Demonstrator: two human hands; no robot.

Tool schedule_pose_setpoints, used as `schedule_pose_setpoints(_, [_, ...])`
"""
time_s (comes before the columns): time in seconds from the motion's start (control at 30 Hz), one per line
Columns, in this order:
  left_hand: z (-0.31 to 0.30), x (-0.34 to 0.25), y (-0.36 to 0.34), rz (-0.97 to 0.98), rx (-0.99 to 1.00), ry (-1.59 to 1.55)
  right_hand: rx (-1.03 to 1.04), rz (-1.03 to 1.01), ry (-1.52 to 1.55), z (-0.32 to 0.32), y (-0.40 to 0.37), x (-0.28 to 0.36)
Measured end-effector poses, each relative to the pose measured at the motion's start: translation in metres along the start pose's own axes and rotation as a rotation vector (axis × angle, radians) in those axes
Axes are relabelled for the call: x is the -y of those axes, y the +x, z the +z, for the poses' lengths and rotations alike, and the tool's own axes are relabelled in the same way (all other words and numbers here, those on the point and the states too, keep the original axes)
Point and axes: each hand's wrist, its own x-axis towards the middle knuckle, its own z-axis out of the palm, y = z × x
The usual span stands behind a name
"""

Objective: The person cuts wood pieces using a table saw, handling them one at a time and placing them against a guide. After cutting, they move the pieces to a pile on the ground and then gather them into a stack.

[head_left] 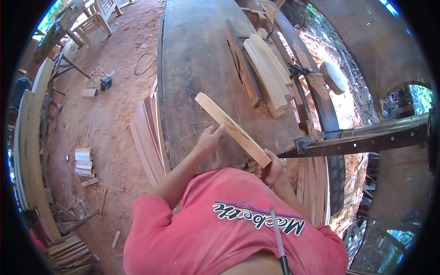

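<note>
A pale wooden piece (233, 130) lies slantwise in front of my body, above the near part of the dark table (192, 59). My left hand (211, 138) is closed at its middle, with the fingertips against its left edge. At its near right end, my right hand (271, 170) is wrapped round it, the fingers partly hidden beneath. Further up on the table are a dark wooden bar (243, 68) with a slot and several pale planed pieces (268, 75) side by side.
Reddish boards (147, 137) lean along the table's left side. On the dirt floor are a stack of short blocks (84, 161) and long planks (32, 151) at far left. A metal beam (366, 143) juts in from the right. Part of a person (20, 87) shows at the left edge.
</note>
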Motion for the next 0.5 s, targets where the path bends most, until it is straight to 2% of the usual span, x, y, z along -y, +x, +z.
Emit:
schedule_pose_setpoints(0.03, [0.014, 0.000, 0.006, -0.001, -0.005, -0.226, 0.082, 0.027, 0.018, -0.003, 0.002, -0.001])
schedule_pose_setpoints(0.07, [0.027, -0.011, 0.005, 0.047, -0.008, -0.338, 0.205, -0.049, -0.065, 0.000, 0.000, 0.000])
schedule_pose_setpoints(0.1, [0.035, -0.020, 0.003, 0.048, -0.013, -0.342, 0.206, -0.046, -0.071, 0.003, -0.004, 0.003])
schedule_pose_setpoints(0.17, [0.044, -0.048, -0.001, 0.077, 0.057, -0.398, 0.002, -0.157, -0.292, 0.031, -0.025, 0.016])
schedule_pose_setpoints(0.2, [0.044, -0.059, 0.002, 0.083, 0.137, -0.438, 0.166, -0.367, -0.284, 0.026, -0.028, 0.019])
schedule_pose_setpoints(0.23, [0.045, -0.076, 0.001, 0.091, 0.141, -0.440, 0.165, -0.373, -0.290, 0.032, -0.032, 0.026])
schedule_pose_setpoints(0.3, [0.051, -0.108, -0.002, 0.036, 0.236, -0.482, 0.198, -0.960, -0.687, 0.062, -0.052, 0.047])
schedule_pose_setpoints(0.33, [0.059, -0.114, 0.004, 0.030, 0.246, -0.541, 0.226, -0.907, -0.687, 0.077, -0.065, 0.057])
schedule_pose_setpoints(0.37, [0.065, -0.123, 0.006, 0.034, 0.273, -0.580, 0.137, -0.985, -0.792, 0.082, -0.061, 0.064])
schedule_pose_setpoints(0.43, [0.071, -0.138, 0.009, -0.037, 0.304, -0.495, -0.131, -1.162, -1.291, 0.067, -0.046, 0.085])
schedule_pose_setpoints(0.47, [0.070, -0.137, 0.011, -0.040, 0.310, -0.492, -0.139, -1.161, -1.288, 0.078, -0.045, 0.089])
schedule_pose_setpoints(0.5, [0.071, -0.133, 0.016, -0.101, 0.304, -0.421, -0.216, -1.286, -1.341, 0.091, -0.047, 0.094])
